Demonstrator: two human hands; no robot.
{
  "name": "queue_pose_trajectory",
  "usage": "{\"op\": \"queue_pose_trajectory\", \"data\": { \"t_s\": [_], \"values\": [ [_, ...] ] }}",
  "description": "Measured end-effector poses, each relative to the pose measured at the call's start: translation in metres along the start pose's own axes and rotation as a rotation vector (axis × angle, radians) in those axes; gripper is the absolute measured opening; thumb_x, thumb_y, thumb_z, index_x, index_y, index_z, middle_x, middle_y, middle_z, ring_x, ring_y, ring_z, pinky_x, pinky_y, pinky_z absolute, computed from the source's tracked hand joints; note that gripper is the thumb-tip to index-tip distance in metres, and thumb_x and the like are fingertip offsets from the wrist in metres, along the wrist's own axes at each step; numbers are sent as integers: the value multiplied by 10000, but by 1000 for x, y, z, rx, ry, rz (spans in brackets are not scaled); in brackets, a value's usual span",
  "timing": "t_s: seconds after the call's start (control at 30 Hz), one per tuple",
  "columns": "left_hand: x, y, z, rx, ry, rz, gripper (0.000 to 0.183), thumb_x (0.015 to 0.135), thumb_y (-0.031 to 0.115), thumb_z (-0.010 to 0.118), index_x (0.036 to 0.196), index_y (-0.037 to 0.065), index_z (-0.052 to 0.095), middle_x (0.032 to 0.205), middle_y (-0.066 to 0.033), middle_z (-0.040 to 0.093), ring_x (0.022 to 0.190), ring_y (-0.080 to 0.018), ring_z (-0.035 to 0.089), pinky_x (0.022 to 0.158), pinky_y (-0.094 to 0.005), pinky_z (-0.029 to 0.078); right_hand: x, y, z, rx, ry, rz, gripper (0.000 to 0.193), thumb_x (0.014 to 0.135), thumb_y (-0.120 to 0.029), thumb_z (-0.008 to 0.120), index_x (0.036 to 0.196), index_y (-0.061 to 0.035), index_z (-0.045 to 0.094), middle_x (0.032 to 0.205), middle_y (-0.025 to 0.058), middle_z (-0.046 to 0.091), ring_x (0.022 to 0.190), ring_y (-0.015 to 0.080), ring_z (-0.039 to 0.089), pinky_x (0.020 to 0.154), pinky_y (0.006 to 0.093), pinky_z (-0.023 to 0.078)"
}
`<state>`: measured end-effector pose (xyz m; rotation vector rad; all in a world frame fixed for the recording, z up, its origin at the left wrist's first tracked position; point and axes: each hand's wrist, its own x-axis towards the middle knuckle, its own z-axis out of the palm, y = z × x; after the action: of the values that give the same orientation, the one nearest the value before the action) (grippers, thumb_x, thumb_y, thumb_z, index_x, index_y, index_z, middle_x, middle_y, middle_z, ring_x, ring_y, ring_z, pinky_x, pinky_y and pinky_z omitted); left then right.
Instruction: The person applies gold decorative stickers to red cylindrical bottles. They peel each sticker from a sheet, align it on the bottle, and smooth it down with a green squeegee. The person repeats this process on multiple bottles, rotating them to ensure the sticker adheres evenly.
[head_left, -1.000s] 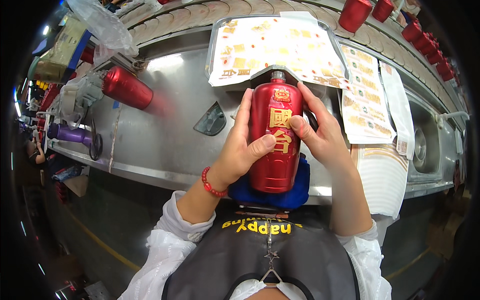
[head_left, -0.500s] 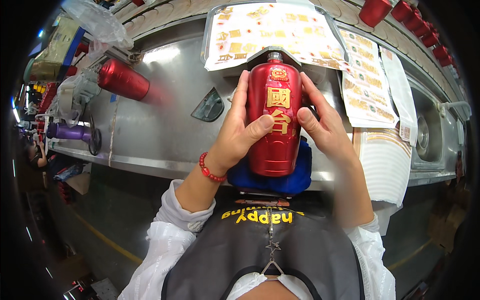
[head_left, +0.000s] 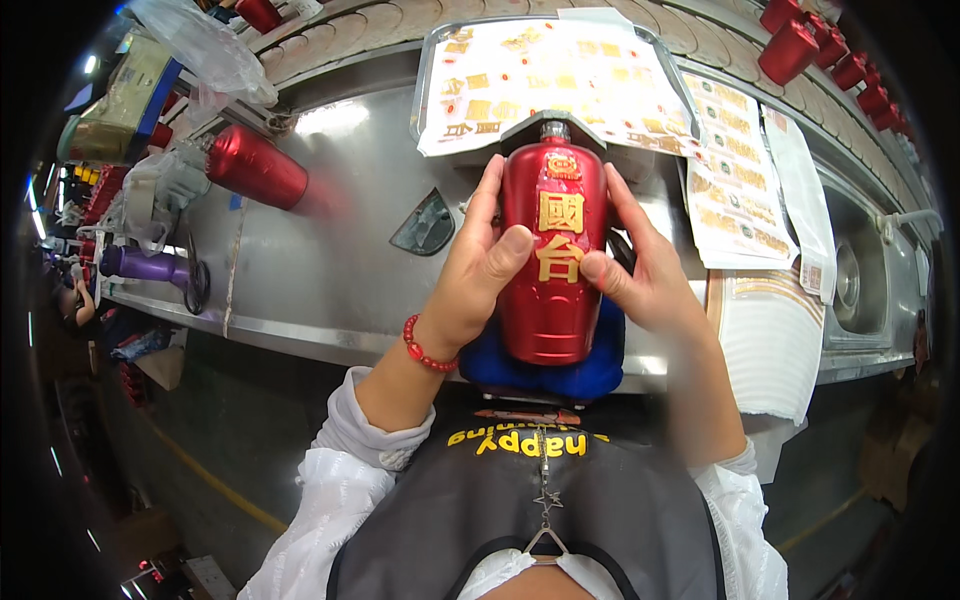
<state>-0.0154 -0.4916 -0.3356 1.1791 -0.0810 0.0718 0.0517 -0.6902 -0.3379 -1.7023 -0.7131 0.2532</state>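
Observation:
A glossy red bottle (head_left: 553, 310) with raised gold characters and a gold emblem lies face up, its clear neck pointing away from me. Its lower end rests over a blue cloth pad (head_left: 600, 365) at the table's near edge, and its neck meets a dark angled holder (head_left: 585, 130). My left hand (head_left: 480, 265), below a red bead bracelet (head_left: 425, 345), grips the left side with the thumb on the front. From the right, my right hand (head_left: 645, 265) clasps the other side, its thumb by the lower character.
Beyond the bottle, a metal tray (head_left: 415, 115) carries a sheet of gold stickers (head_left: 540, 70). More sticker sheets (head_left: 735, 170) lie right, near a sink (head_left: 850, 275). Another red bottle (head_left: 257, 168) lies left, near a dark flat piece (head_left: 423, 223) and a purple bottle (head_left: 145, 265). A conveyor (head_left: 370, 40) runs behind.
My left thumb has shifted off the lower gold character toward the bottle's left edge, uncovering it. The bottle stays between both hands. Red bottles at the far right have moved along the conveyor.

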Motion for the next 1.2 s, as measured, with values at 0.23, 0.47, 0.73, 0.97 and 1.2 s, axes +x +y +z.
{"op": "queue_pose_trajectory", "data": {
  "t_s": [0.23,0.47,0.73,0.97,1.2],
  "values": [
    [40,8,-7,118,78,-51,457,1047,270,554,1386,-1,414,1290,-150,584,1130,-167,615,959,-312,524,-1,-5,3,56,1,69,1040,870,-442,766,1544,113,201,1495,276,427,1394,319,435,1146,387,353],
    [48,5,-7,310,113,-41,369,1004,182,622,1294,6,478,1194,-111,601,1044,-127,606,906,-281,526,-1,-7,2,33,-11,81,1038,866,-425,764,1546,113,192,1510,295,398,1411,330,418,1159,400,346],
    [49,7,-7,404,150,123,389,1004,241,614,1290,0,505,1171,-108,625,1097,-168,578,963,-319,485,-1,-6,3,39,-2,72,1033,872,-422,758,1549,109,186,1508,296,400,1403,333,428,1151,397,356],
    [43,32,-7,940,-64,644,357,1010,289,590,1259,46,668,1151,-111,709,1203,-306,492,1059,-397,390,1,-8,3,10,1,62,1021,869,-394,753,1552,105,181,1502,296,408,1397,333,437,1146,394,363],
    [57,9,-10,453,126,203,220,1005,251,607,1069,47,659,1029,-50,674,1040,-177,536,933,-327,437,0,-9,2,3,-38,112,1075,880,-535,716,1570,79,166,1565,259,342,1455,302,355,1176,393,300]
  ]
}}
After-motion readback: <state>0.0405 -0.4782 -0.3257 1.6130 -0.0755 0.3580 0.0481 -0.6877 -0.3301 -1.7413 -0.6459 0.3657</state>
